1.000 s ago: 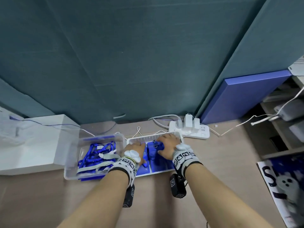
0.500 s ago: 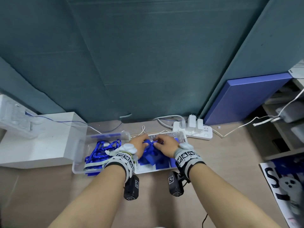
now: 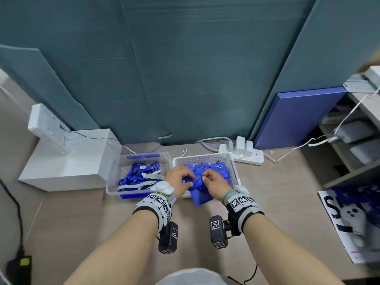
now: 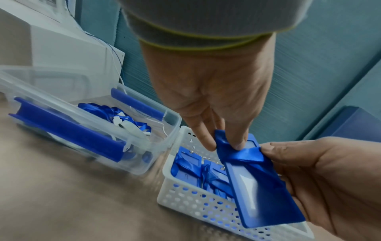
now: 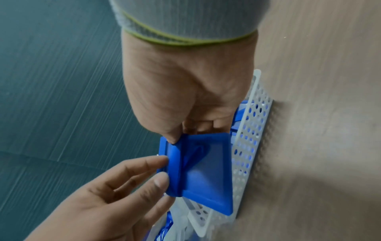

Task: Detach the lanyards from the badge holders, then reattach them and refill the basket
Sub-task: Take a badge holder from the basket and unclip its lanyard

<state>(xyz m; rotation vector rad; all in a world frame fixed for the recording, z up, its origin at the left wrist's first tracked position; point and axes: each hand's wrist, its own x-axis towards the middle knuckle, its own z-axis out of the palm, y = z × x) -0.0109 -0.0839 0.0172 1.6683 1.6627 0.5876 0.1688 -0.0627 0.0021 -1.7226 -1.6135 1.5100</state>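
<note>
A white perforated basket [image 3: 205, 157] [image 4: 198, 202] [image 5: 249, 130] on the wooden table holds several blue badge holders [image 3: 218, 168] [image 4: 191, 171]. Just above its near edge I hold one blue badge holder [image 3: 200, 194] [image 4: 266, 195] [image 5: 208, 172] with a blue lanyard [image 4: 247, 157] [image 5: 175, 169] wrapped round it. My right hand [image 3: 205, 178] [image 5: 189, 133] grips the holder by its edge. My left hand [image 3: 190, 178] [image 4: 224, 145] pinches the lanyard ribbon at the holder's top end.
A clear plastic box [image 3: 112, 182] [image 4: 156, 156] with loose blue lanyards [image 3: 139, 173] stands left of the basket. Further left is a white box [image 3: 72, 163]. A power strip [image 3: 248, 156] lies behind the basket, a shelf unit [image 3: 349, 153] and a poster [image 3: 349, 223] to the right.
Both hands were down among the holders in the basket; now they have lifted one wrapped holder up and toward me, over the basket's near edge.
</note>
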